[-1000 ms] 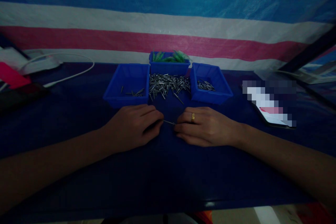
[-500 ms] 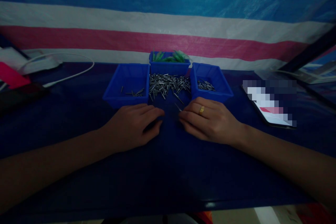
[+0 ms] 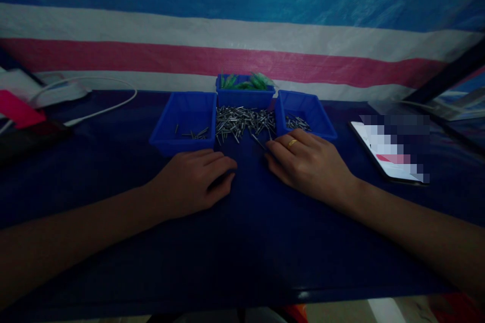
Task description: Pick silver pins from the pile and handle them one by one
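Note:
My right hand (image 3: 303, 161), with a gold ring on one finger, is closed at the fingertips on a thin metal rivet (image 3: 270, 135), partly hidden by the fingers. It is just in front of the right blue bin (image 3: 324, 123), which has several rivets inside. A heap of loose silvery rivets (image 3: 242, 121) lies between the bins. One rivet (image 3: 258, 141) lies at the heap's front edge. My left hand (image 3: 193, 179) rests on the table before the left blue bin (image 3: 162, 126), its fingers curled, thumb apart, nothing visible between them. That bin contains several scattered rivets.
Behind the heap stands a third blue bin (image 3: 246, 97) holding green items in clear plastic. A phone (image 3: 386, 154) lies to the right. At far left are a white cable (image 3: 109, 106) and a pink object (image 3: 18, 111). A striped plastic sheet (image 3: 242, 35) hangs behind the dark blue table (image 3: 242, 252).
My right hand has moved forward, slightly to the right, with the rivet in its fingertips, closer to the heap and right bin. My left hand has stayed in place.

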`<control>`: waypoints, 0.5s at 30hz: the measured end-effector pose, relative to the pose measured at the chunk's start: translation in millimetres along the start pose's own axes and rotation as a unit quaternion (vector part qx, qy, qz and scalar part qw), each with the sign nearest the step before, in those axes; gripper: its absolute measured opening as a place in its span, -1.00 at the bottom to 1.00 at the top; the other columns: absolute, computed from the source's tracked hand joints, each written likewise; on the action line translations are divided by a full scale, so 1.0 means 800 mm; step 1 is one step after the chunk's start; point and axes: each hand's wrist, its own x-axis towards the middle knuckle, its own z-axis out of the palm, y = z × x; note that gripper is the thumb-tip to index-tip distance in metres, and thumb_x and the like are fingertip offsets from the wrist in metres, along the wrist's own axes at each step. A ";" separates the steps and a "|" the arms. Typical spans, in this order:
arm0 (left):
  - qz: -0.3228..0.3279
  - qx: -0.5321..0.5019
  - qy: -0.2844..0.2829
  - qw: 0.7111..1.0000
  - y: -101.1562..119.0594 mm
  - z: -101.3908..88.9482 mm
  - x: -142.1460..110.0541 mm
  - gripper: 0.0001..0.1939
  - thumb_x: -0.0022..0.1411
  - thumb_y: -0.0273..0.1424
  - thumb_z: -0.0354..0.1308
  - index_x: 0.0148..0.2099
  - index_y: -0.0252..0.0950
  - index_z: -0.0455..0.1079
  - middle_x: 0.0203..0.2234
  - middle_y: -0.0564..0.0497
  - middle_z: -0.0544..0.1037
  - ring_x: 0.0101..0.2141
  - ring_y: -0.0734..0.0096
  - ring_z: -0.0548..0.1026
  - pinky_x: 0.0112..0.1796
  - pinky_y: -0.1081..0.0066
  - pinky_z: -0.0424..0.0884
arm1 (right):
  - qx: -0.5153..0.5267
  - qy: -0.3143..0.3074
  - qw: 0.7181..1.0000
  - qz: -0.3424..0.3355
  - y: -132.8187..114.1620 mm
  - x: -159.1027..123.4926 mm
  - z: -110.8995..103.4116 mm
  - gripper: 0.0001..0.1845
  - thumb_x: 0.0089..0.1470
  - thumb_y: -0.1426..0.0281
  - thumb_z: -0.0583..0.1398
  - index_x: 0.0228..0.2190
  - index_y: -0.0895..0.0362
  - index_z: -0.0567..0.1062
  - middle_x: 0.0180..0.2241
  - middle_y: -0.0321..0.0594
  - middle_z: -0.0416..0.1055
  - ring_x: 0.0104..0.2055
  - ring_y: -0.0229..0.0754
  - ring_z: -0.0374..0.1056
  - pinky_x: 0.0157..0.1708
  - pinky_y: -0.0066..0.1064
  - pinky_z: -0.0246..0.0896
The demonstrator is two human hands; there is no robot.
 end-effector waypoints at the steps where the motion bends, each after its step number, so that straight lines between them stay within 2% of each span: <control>1: 0.000 0.000 -0.003 1.000 0.000 0.000 0.000 -0.81 0.37 -0.42 -0.03 -0.17 -0.33 0.41 -0.40 0.04 0.57 -0.39 0.43 0.53 -0.36 0.44 0.40 | -0.007 -0.003 1.000 0.000 0.000 0.000 -0.001 -0.79 0.24 0.40 0.12 -0.34 0.20 0.54 -0.46 -0.20 0.47 -0.38 -0.13 0.30 -0.38 -0.32 0.12; 6: -0.001 -0.005 -0.011 1.000 0.000 -0.001 0.001 -0.81 0.37 -0.43 -0.02 -0.19 -0.33 0.42 -0.40 0.04 0.57 -0.40 0.44 0.52 -0.37 0.45 0.40 | -0.084 0.003 0.996 0.016 0.002 0.001 -0.014 -0.81 0.23 0.42 0.12 -0.36 0.20 0.51 -0.47 -0.19 0.46 -0.38 -0.12 0.29 -0.41 -0.30 0.03; 10: -0.003 -0.010 -0.017 1.000 0.000 -0.001 0.001 -0.80 0.37 -0.43 -0.03 -0.19 -0.33 0.43 -0.40 0.04 0.57 -0.40 0.43 0.52 -0.37 0.44 0.39 | -0.143 -0.018 0.988 0.047 0.003 0.002 -0.023 -0.81 0.22 0.45 0.10 -0.40 0.20 0.47 -0.45 -0.14 0.44 -0.38 -0.08 0.28 -0.43 -0.28 -0.01; 15: -0.011 -0.012 -0.025 1.000 0.000 0.000 0.000 -0.80 0.36 -0.43 -0.03 -0.18 -0.32 0.43 -0.40 0.04 0.57 -0.40 0.44 0.52 -0.36 0.44 0.39 | -0.147 -0.042 0.986 0.063 0.004 0.001 -0.023 -0.79 0.24 0.44 0.08 -0.39 0.19 0.46 -0.43 -0.11 0.44 -0.37 -0.08 0.28 -0.43 -0.29 -0.02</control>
